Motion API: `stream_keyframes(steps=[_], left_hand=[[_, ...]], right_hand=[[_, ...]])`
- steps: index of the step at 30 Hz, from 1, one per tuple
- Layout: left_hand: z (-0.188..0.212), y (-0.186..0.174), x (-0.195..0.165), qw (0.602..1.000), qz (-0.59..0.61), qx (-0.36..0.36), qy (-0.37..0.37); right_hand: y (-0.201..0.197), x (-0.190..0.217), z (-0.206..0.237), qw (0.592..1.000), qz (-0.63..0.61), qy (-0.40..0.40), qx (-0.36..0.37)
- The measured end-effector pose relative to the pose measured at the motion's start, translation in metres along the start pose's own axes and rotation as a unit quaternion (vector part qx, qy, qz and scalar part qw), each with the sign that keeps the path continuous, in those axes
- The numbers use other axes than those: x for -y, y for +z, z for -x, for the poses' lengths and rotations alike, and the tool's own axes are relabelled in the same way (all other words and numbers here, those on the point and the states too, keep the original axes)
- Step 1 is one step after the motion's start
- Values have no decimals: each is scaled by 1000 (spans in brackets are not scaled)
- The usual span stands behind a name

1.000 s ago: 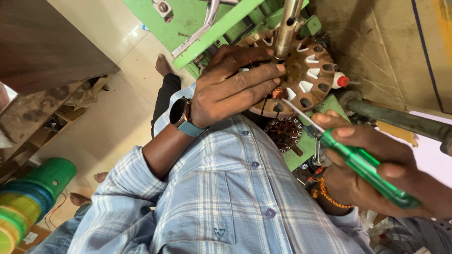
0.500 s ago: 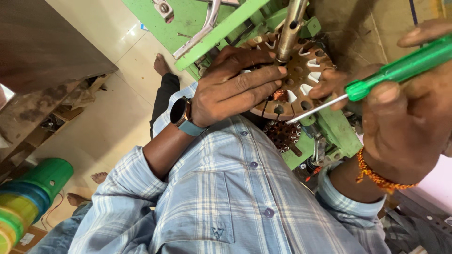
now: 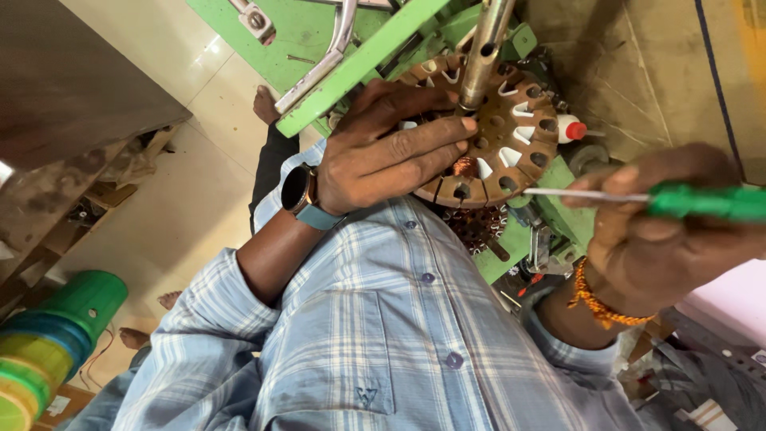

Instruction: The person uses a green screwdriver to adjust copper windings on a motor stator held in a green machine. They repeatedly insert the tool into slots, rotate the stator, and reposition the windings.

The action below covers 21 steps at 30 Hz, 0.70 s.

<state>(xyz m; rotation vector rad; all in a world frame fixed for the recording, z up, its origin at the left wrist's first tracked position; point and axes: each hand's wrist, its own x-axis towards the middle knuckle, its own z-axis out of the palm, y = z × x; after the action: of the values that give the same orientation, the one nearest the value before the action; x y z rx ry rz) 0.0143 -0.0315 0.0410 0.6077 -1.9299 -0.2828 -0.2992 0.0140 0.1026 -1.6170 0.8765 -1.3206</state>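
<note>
Left hand (image 3: 391,152) presses flat on the slotted metal disc (image 3: 511,136); right hand (image 3: 662,231) grips a green screwdriver (image 3: 702,201), tip near the disc's edge. Best steady the disc, guide the tip squarely.

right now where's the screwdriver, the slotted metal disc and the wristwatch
screwdriver (image 3: 706,201), head view, on its green handle
slotted metal disc (image 3: 523,136), head view, on its slotted right side
wristwatch (image 3: 297,190), head view, on its dark face

Person wears a blue-and-white plaid shirt (image 3: 375,335) with rolled sleeves, a dark round watch (image 3: 299,191) on a teal strap, and an orange wrist thread (image 3: 594,303).
</note>
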Motion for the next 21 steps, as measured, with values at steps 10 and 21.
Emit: stream_keyframes(steps=[10,21], left_hand=[[5,18,-12,1000,-2,-8,-6],[10,30,-21,1000,-5,-15,-9]], right_hand=[[-18,-16,27,999,-23,-8,30],[-38,-9,18,985,-50,64,151]])
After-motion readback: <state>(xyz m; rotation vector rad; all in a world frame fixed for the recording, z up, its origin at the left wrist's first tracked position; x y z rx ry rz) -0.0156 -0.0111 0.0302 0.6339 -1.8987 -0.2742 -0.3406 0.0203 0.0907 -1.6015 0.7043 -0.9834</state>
